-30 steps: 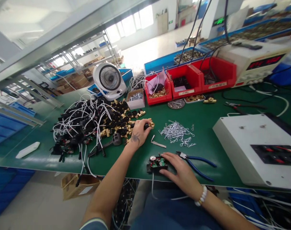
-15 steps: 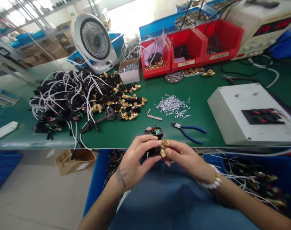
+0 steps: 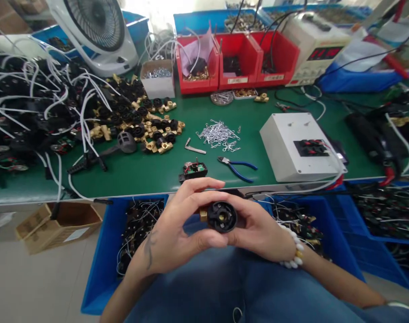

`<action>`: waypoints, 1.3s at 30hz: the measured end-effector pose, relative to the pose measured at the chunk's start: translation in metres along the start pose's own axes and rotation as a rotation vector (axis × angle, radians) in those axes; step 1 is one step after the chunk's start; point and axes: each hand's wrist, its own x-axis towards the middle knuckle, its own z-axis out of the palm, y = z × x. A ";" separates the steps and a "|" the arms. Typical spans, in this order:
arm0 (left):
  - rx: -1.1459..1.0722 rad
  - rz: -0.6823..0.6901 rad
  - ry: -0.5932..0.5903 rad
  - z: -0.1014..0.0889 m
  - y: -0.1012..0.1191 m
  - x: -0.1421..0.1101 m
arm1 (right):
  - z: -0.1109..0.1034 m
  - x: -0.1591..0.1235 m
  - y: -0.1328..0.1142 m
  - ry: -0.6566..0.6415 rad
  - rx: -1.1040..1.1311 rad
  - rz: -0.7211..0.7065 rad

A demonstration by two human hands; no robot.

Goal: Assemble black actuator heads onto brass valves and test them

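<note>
Between my two hands is a brass valve fitting with a round black cap (image 3: 222, 216), its open black face turned up toward me. My left hand (image 3: 187, 220) grips it from the left, thumb below and fingers over the top. From the right, my right hand (image 3: 258, 229) closes its fingers and thumb around the black rim. Just beyond my left fingers, a small black housing with a green circuit board (image 3: 194, 168) lies on the table's front part. Blue-handled cutting pliers (image 3: 238, 168) rest to its right, and a bent metal piece (image 3: 195, 147) lies behind it.
A pile of metal clips (image 3: 218, 133) lies mid-table. Brass fittings (image 3: 160, 134) and white-cabled black parts (image 3: 32, 103) crowd the left. A grey box (image 3: 292, 148) stands right, red bins (image 3: 240, 63) behind. Blue crates (image 3: 97, 264) sit below the table edge (image 3: 150, 193).
The fitting has been turned, so its black round face now points up at me instead of its brass side. Both hands still hold it. The camera view has shifted to the right.
</note>
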 end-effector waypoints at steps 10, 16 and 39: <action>-0.102 0.025 0.015 0.001 0.001 -0.002 | 0.006 -0.008 0.003 0.015 0.147 -0.013; -0.065 0.046 0.014 0.001 0.005 -0.003 | 0.006 -0.009 0.002 0.093 -0.034 -0.070; 0.221 -0.168 0.483 0.007 -0.018 0.018 | 0.004 -0.003 0.013 0.105 -0.359 -0.122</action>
